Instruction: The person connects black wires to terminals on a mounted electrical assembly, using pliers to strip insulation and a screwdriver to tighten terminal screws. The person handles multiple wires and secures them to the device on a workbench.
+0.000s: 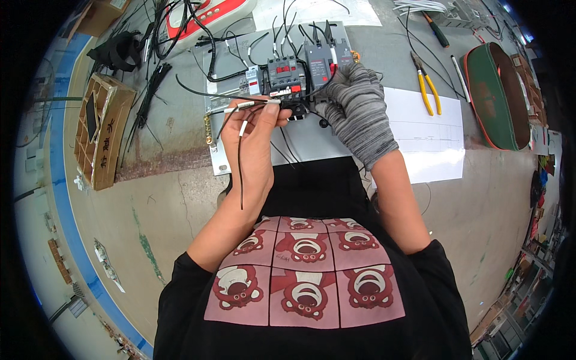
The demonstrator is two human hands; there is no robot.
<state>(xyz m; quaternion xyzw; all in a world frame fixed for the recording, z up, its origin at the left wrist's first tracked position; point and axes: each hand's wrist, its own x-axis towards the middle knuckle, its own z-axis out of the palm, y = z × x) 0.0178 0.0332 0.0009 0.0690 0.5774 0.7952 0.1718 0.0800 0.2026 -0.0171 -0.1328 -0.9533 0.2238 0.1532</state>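
My bare left hand [255,123] pinches several black wires [241,168] with white marker sleeves, just in front of a metal mounting plate [225,153]. Close to its fingertips is a black contactor [283,75] with red parts. My right hand [354,105], in a grey striped glove, is curled at the lower right of a dark grey circuit breaker [318,63]; its fingertips are partly hidden, so what they grip does not show. Left of the contactor sits a small white-and-blue module [252,79]. Black wires rise from the devices' far side.
On the right lie yellow-handled pliers [427,90] over a paper drawing [429,150], a screwdriver [436,30] and a green case [495,96]. On the left are a wooden compartment box [105,132], black cable ties [147,96] and a red-and-white device [207,18].
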